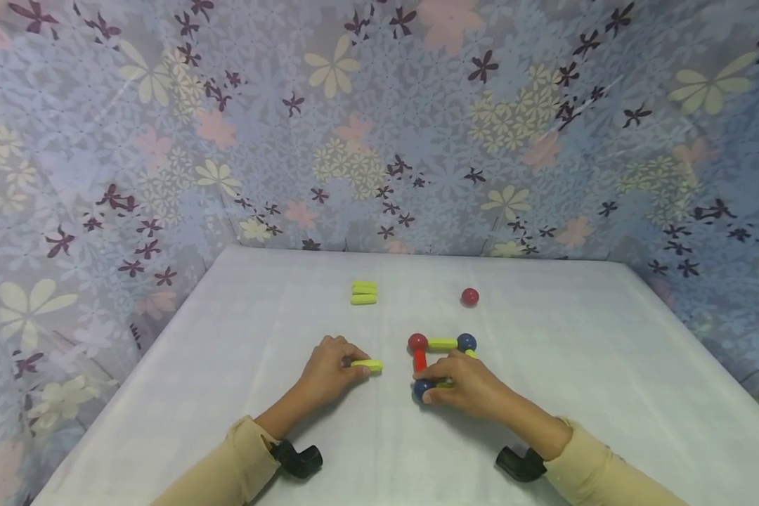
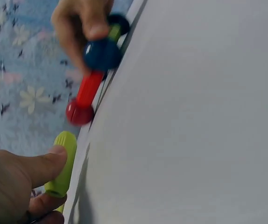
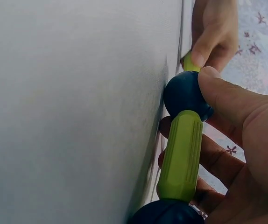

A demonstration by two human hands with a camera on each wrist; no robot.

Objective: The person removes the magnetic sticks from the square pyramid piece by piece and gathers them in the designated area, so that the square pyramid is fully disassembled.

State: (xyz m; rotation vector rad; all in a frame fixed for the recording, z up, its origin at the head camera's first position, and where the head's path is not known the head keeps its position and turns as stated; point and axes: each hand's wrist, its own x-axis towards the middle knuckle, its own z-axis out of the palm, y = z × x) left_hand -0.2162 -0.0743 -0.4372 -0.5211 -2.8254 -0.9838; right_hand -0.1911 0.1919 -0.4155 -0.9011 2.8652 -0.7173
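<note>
My left hand (image 1: 331,371) pinches a yellow-green rod (image 1: 367,366) between thumb and fingers; the left wrist view shows the rod (image 2: 64,163) tilted upward. To the right, my right hand (image 1: 471,385) grips a blue ball (image 1: 423,390) at the near left corner of a four-sided frame of rods and balls. A red rod (image 1: 420,360) runs from that ball to a red ball (image 1: 417,342). From there a yellow-green rod (image 1: 443,344) reaches another blue ball (image 1: 466,342). In the right wrist view, a yellow-green rod (image 3: 182,154) joins two blue balls, partly over my fingers.
Several yellow-green rods (image 1: 363,299) lie side by side farther back on the white table (image 1: 278,302). A loose red ball (image 1: 470,296) sits behind the frame. Floral cloth (image 1: 379,140) hangs beyond the table's back edge. Dark curved devices (image 1: 299,460) are at both wrists.
</note>
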